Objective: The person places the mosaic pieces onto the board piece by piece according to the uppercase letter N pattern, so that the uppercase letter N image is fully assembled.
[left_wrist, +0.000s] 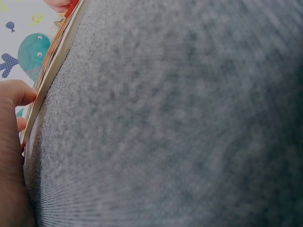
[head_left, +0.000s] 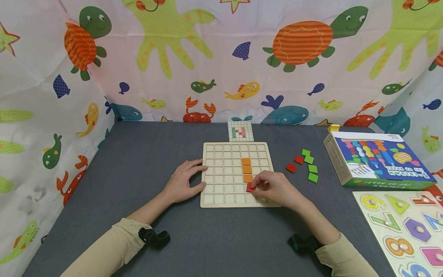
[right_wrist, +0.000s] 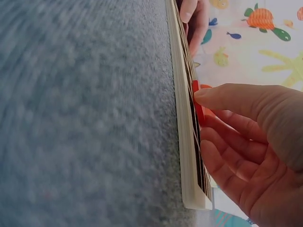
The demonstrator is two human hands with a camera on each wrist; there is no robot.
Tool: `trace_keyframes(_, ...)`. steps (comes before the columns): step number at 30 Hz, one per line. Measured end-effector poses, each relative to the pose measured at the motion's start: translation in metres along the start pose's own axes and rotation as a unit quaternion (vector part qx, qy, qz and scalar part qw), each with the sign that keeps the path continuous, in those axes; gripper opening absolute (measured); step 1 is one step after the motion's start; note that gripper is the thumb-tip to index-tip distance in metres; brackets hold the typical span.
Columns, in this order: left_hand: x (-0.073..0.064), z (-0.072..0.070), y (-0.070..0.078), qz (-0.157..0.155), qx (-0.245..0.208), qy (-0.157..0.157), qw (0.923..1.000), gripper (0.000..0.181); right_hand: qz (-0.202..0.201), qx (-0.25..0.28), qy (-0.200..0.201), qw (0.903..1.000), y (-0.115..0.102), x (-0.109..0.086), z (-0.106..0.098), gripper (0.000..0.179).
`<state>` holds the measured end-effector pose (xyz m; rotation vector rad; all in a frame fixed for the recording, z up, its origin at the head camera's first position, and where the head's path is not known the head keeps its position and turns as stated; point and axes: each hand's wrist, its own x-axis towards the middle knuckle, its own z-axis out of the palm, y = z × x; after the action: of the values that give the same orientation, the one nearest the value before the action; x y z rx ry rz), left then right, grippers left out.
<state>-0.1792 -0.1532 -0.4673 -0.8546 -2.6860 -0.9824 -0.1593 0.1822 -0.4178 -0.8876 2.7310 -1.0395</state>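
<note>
A wooden grid board (head_left: pixel 221 194) lies flat on the table, with three orange tiles (head_left: pixel 246 169) in one column of its cells. Just below them my right hand (head_left: pixel 275 188) pinches a red tile (head_left: pixel 250 187) between thumb and fingers. The right wrist view shows the same red tile (right_wrist: pixel 198 101) tilted at the board's surface, under the thumb. My left hand (head_left: pixel 183 181) rests at the board's left edge, thumb and fingertips touching it, fingers loosely extended. Behind the board stands a small pattern card (head_left: pixel 240 131) with green, red and pink squares on a grid.
Loose green tiles (head_left: pixel 313 169) and red tiles (head_left: pixel 291 167) lie right of the board. Farther right sit a colourful game box (head_left: pixel 380 157), a yellow object (head_left: pixel 333 127) behind it, and a puzzle board with knobbed shapes (head_left: pixel 377 234). A printed cloth (head_left: pixel 221 57) hangs behind the grey table.
</note>
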Motion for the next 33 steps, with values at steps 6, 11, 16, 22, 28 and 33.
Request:
trace_keyframes(6,0.0,0.0,0.0,-0.001,0.0,-0.001,1.0,0.048,-0.045,0.008,-0.001,0.9989,-0.002,0.002,0.001,0.013)
trace_keyframes(11,0.0,-0.001,0.0,0.002,-0.002,0.001,1.0,0.048,-0.055,0.013,-0.011,0.9983,-0.001,0.004,0.001,0.013)
trace_keyframes(16,0.0,-0.001,0.0,0.001,0.0,0.001,1.0,0.048,-0.054,0.011,-0.014,0.9984,0.001,0.003,0.001,0.013)
trace_keyframes(22,0.001,0.0,0.001,0.001,0.001,-0.002,1.0,0.048,-0.038,0.032,0.007,0.9987,0.003,-0.001,-0.002,0.014)
trace_keyframes(28,0.001,0.0,0.002,0.001,0.0,-0.001,1.0,0.048,-0.011,0.017,0.05,0.9985,0.014,-0.007,-0.013,0.012)
trace_keyframes(33,0.001,-0.001,0.003,0.001,0.0,0.001,1.0,0.047,0.047,-0.029,0.104,0.993,0.031,-0.014,-0.026,0.01)
